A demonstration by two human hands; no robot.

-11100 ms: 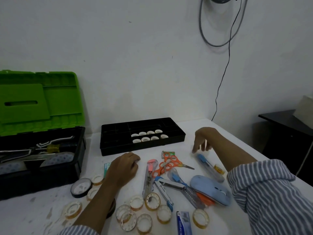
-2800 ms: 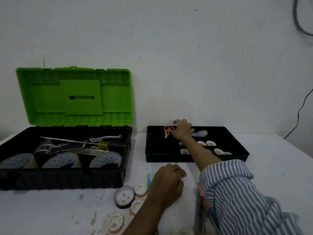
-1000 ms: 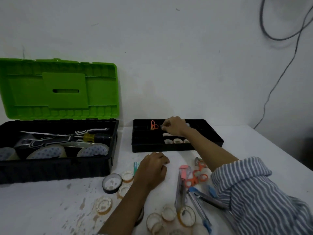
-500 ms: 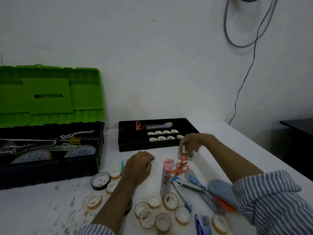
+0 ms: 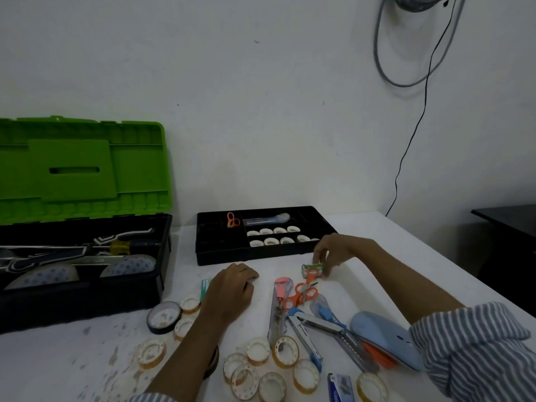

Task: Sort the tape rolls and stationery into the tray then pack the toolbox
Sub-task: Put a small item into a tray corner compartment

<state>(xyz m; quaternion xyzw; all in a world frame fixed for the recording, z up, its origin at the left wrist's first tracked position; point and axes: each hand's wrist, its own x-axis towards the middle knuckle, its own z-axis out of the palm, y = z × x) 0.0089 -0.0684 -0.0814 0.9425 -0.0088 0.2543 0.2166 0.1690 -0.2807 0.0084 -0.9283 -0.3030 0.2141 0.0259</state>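
1. Pinching the small green box (image 5: 312, 268) at its right end, the right hand (image 5: 333, 252) clamps it between thumb and fingertips. The box sits on the table (image 5: 362, 227), long axis running left to right.
2. The orange scissors (image 5: 301, 291) lie just in front, their tips touching the box.
3. The tray (image 5: 220, 256) lies just beyond, slightly left — the right hand is nearer to it.
4. The left hand (image 5: 232, 290) rests loosely curled on the table, nothing visibly held.

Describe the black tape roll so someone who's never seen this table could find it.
Start at the green-lidded toolbox on the left. In front of its right front corner, left of the left hand, lies the black tape roll. Its dark rim sets it apart from the small pale yellowish rolls beside it.
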